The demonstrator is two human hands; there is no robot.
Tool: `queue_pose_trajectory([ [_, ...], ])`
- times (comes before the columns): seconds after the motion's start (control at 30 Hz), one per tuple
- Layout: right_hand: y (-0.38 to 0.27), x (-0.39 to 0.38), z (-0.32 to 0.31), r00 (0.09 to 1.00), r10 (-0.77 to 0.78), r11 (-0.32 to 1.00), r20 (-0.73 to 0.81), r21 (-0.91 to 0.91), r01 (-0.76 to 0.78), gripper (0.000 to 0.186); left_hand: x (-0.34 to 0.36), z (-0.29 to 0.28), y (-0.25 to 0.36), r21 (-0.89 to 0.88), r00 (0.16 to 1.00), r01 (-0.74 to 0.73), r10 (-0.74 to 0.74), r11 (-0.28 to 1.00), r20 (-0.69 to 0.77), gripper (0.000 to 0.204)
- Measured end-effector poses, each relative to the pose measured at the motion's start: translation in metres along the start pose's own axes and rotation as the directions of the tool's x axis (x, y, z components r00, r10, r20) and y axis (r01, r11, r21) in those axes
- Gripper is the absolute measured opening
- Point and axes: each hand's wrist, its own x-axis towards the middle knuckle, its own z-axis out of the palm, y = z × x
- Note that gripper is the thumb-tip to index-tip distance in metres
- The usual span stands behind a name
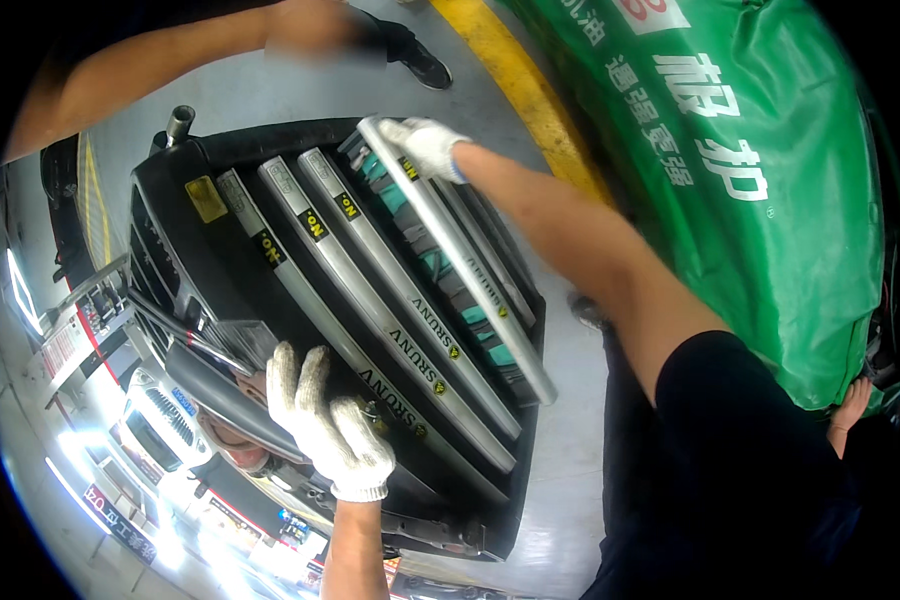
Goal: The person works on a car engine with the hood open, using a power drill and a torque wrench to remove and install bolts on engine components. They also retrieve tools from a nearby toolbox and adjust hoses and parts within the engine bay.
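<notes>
The right hand [425, 150] gripped a pulled-out drawer [452, 245] of the cabinet [270, 142], teal and grey pieces [391, 197] inside; the left hand [330, 428], fingers loosely spread, hovered nearby.

Matt, coarse-knit white cloth covers the right hand [432, 148] at twelve o'clock and the left hand [332, 430] at seven. The drawer trims [370, 285] look like smooth metal with a soft silvery sheen, set against the satin black cabinet [260, 142]. A shiny metal tube [178, 124] stands at ten o'clock. At two, the green cover [810, 240] resembles smooth, glossy vinyl; at four, the dark sleeve [760, 420] is matt cloth. The grey floor [562, 480] gleams at five; the yellow band [515, 75] at one looks scuffed.
</notes>
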Motion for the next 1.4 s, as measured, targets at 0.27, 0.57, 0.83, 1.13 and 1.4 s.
queue_pose_trajectory([
  [0.27,-0.057,-0.171,-0.080,0.944,-0.082,0.686,-0.320,-0.705,-0.180,0.084,-0.007,-0.003,0.002,0.031,0.999,0.002,-0.001,1.000,-0.051,0.042],
  [0.57,-0.066,-0.214,-0.154,0.876,-0.305,0.558,-0.374,-0.816,-0.154,0.076,-0.007,0.001,-0.002,0.035,0.995,-0.026,0.029,0.999,-0.090,0.040],
  [0.83,-0.052,-0.240,-0.124,0.591,-0.775,-0.135,0.225,-0.972,0.192,0.035,-0.011,0.004,-0.005,0.001,0.992,-0.028,0.028,1.000,-0.119,0.039],
  [1.13,-0.030,-0.196,-0.055,0.884,-0.396,-0.402,0.249,-0.913,0.077,0.020,-0.009,0.002,0.001,0.000,0.989,-0.030,0.029,1.000,-0.144,0.039],
  [1.4,-0.026,-0.186,-0.066,0.822,-0.504,-0.375,0.264,-0.925,0.067,0.018,-0.008,0.004,-0.003,-0.025,0.982,-0.073,0.067,0.997,-0.176,0.037],
])
